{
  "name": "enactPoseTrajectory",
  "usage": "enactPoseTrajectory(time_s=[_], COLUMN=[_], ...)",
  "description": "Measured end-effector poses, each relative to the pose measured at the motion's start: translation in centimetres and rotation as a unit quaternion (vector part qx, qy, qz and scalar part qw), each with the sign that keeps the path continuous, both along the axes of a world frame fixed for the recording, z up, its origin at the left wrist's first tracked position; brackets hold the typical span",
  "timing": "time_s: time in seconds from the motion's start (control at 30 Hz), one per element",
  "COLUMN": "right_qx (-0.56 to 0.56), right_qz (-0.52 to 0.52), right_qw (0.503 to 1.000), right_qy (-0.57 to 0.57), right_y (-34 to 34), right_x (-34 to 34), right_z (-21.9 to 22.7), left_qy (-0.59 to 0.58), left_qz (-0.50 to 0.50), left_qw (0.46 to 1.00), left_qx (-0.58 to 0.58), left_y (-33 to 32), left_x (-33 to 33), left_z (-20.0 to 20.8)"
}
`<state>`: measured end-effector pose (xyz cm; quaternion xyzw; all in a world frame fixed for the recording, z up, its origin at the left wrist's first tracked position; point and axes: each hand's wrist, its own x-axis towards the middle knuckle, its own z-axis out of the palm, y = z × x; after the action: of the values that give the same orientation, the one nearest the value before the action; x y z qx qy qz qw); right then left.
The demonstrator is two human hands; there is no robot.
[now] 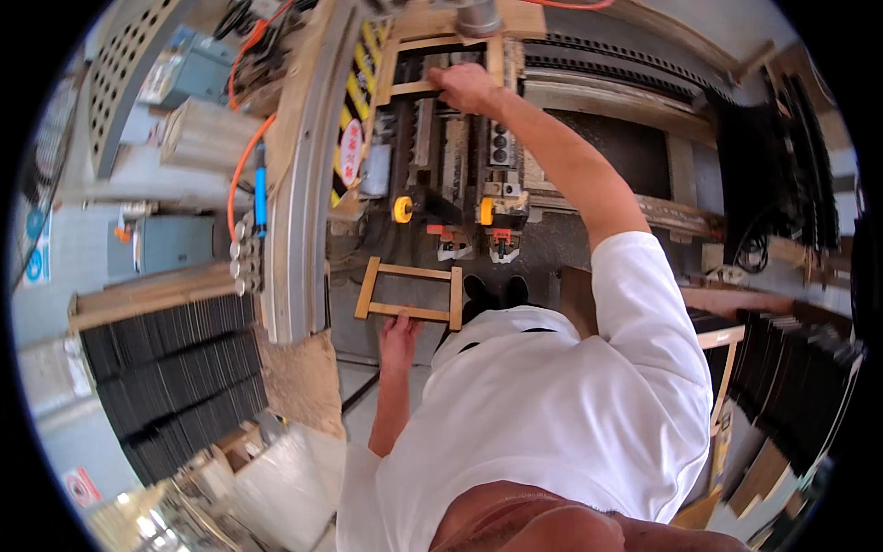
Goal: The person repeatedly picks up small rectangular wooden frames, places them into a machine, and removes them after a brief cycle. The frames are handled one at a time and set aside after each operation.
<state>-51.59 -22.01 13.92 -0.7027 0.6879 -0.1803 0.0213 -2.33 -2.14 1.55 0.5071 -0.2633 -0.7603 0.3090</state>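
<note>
Wooden frame [425, 314] gripped by the left hand [398, 340]; second frame [495, 64] at the far end, under the right hand [467, 89]

The wooden frame is a rectangle of pale strips, two rails set between two end pieces. It is in front of the person, a little to the left, on the near side of the machine [452, 147] and left of the shoes [516, 291]. The left hand has its fingers closed on the near rail, around the middle of its length.

The right arm reaches well forward. The right hand touches the second frame at its near rail, with fingers bent; the hand hides the contact, so I cannot tell whether it pinches the wood or only rests on it. A grey cylinder [478, 17] stands just beyond that frame.

Nearer on the machine are two yellow knobs [402, 210], side by side, with red fittings [501, 236] close to them. A yellow-and-black striped strip [366, 69] runs along the left, next to a long metal beam [292, 184]. Left of the beam hang an orange hose [236, 175] and a blue tool [260, 191]. Stacks of dark pieces stand at the near left [175, 382] and at the right [791, 386].
</note>
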Motion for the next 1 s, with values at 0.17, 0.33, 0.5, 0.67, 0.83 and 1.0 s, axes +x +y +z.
enactPoseTrajectory(time_s=[0.17,0.33,0.5,0.67,0.83,1.0], right_qx=[0.006,0.012,-0.019,-0.010,0.018,0.016], right_qz=[-0.007,0.011,0.021,0.019,-0.001,-0.007], right_qw=[0.999,0.999,0.999,0.999,0.999,1.000], right_qy=[-0.035,-0.033,-0.036,-0.034,-0.030,0.010], right_y=[-0.3,-0.9,-1.3,-0.8,-0.2,-0.8], right_x=[-0.1,-0.2,-0.6,-0.4,-0.1,0.6], right_z=[-0.1,0.0,-0.8,-0.4,0.4,-0.6], left_qy=[-0.003,0.004,-0.011,-0.040,-0.062,-0.122], left_qz=[0.046,0.053,0.077,0.068,0.108,0.166], left_qw=[0.998,0.998,0.997,0.997,0.992,0.976], left_qx=[0.034,0.026,0.029,-0.006,-0.014,-0.068], left_y=[1.9,2.7,2.4,2.3,2.3,2.9], left_x=[-0.7,-0.7,-1.0,-0.1,2.6,6.0], left_z=[0.2,-0.8,-0.5,0.5,0.6,2.1])
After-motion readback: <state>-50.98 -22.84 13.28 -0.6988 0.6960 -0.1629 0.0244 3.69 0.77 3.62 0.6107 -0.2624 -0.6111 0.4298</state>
